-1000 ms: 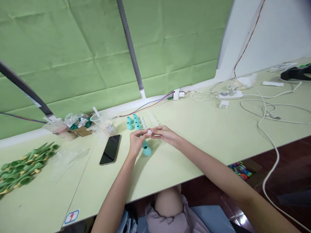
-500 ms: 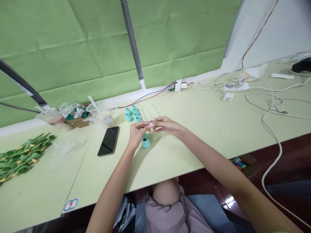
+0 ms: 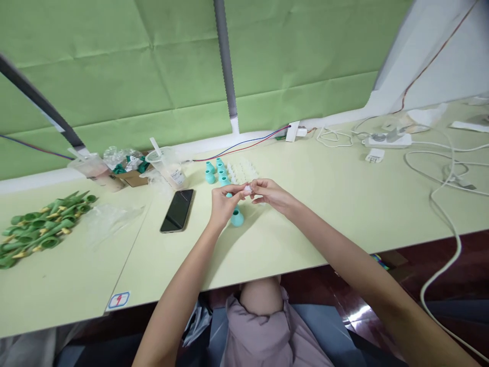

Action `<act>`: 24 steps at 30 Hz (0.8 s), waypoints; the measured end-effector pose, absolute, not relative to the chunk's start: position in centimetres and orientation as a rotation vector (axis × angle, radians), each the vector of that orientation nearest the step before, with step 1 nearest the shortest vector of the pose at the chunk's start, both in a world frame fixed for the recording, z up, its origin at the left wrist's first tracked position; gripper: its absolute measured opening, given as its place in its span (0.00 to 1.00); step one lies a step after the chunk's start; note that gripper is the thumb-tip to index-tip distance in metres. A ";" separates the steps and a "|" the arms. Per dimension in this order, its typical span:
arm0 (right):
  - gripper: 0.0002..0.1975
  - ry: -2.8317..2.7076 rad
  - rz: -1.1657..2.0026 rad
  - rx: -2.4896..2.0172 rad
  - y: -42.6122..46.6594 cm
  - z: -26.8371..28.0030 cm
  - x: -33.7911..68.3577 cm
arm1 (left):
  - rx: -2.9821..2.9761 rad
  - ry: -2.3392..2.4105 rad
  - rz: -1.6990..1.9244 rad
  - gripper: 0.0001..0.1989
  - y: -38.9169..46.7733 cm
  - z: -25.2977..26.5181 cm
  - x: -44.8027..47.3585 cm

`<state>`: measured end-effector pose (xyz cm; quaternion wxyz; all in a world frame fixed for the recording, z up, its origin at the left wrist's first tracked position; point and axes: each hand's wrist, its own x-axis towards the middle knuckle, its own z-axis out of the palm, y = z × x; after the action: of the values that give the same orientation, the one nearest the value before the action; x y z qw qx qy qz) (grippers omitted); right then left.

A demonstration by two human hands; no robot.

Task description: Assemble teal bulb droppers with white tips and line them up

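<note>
Between the fingertips of my left hand (image 3: pixel 226 203) and my right hand (image 3: pixel 272 195) is a small whitish piece (image 3: pixel 248 189). Both hands pinch it above the table, and its exact kind is too small to make out. Just below my left hand stands a turquoise vase-shaped piece (image 3: pixel 237 217) with a round dark opening on top. Several more turquoise pieces (image 3: pixel 210 176) stand in rows behind my hands, some partly hidden by my left hand. Beside them lie rows of small translucent white pieces (image 3: pixel 244 169).
A phone (image 3: pixel 178 210) lies left of my hands. Behind it stand a plastic cup with a straw (image 3: pixel 168 165) and another cup (image 3: pixel 97 171). Green leaf-like pieces (image 3: pixel 48 224) are heaped at far left. A power strip (image 3: pixel 389 140) and loose white cables (image 3: pixel 435 199) are at right.
The camera view has shifted, so the table's contents appear slightly further right. Both hands keep their pinch on the small whitish piece, with only slight finger movement.
</note>
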<state>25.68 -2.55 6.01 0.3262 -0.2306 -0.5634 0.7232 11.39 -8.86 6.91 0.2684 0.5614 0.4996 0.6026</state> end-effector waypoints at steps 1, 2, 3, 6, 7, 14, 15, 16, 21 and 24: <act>0.16 -1.470 1.892 -0.603 -2.6 6.0 25.7 | 1.517 1.352 1.636 0.10 -9.0 6.9 11.5; 0.16 -1.466 1.896 -0.597 -2.7 6.1 25.7 | 1.519 1.357 1.643 0.10 -9.0 6.9 11.6; 0.16 -1.462 1.904 -0.586 -2.7 6.2 25.7 | 1.518 1.363 1.649 0.10 -9.1 6.9 11.6; 0.16 -1.445 1.925 -0.526 -3.0 6.4 25.7 | 1.509 1.383 1.668 0.11 -9.4 7.0 11.8; 0.16 -1.436 1.926 -0.509 -3.1 6.5 25.7 | 1.504 1.388 1.672 0.11 -9.5 7.0 11.8; 0.17 -1.404 1.952 -0.475 -3.2 6.4 25.5 | 1.564 1.428 1.699 0.08 -9.8 7.0 11.8; 0.17 -1.402 1.951 -0.470 -3.2 6.5 25.5 | 1.584 1.436 1.706 0.08 -9.8 6.9 11.8; 0.17 -1.399 1.953 -0.464 -3.3 6.5 25.5 | 1.606 1.441 1.713 0.07 -9.9 6.9 11.8; 0.16 -1.382 1.991 -0.440 -3.5 6.6 25.6 | 1.716 1.431 1.735 0.06 -10.0 6.9 11.7; 0.15 -1.363 2.002 -0.436 -3.4 6.5 25.6 | 1.750 1.422 1.750 0.06 -10.0 6.7 11.7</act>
<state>25.55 -3.40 6.53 0.3337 -0.1671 -0.5222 0.7669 11.66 -10.03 6.71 0.1429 0.6068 0.4930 0.6069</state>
